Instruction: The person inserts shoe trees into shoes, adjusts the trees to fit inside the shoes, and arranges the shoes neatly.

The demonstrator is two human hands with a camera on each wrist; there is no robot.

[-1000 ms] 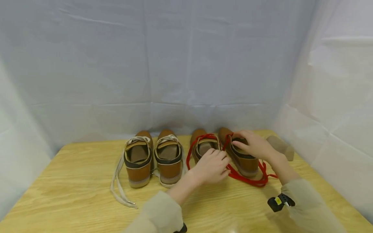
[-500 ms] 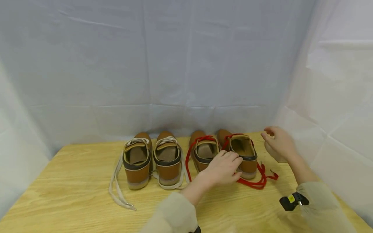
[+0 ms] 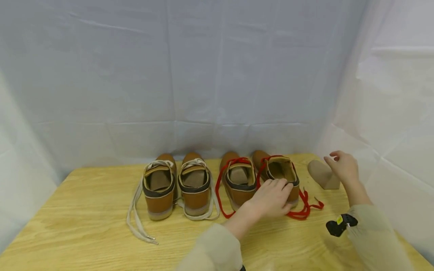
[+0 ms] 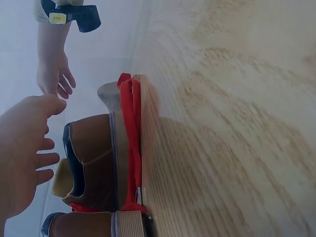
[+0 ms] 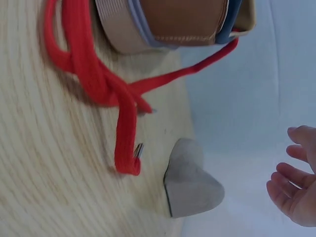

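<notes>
Resting on the red-laced shoe [image 3: 283,177], the left hand [image 3: 271,198] lies flat, holding nothing. The right hand [image 3: 343,166] hangs loose by the beige wedge [image 3: 322,174], and probably needs to grab it next.

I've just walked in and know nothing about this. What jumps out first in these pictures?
Four brown shoes stand in a row on a wooden table, heels toward the camera. The right pair's red laces spill loose over the wood, brighter than the left pair's cream laces. The left hand rests on the heel of the rightmost shoe, while the right hand hovers open beside a beige wedge-shaped block at the table's right edge.
</notes>
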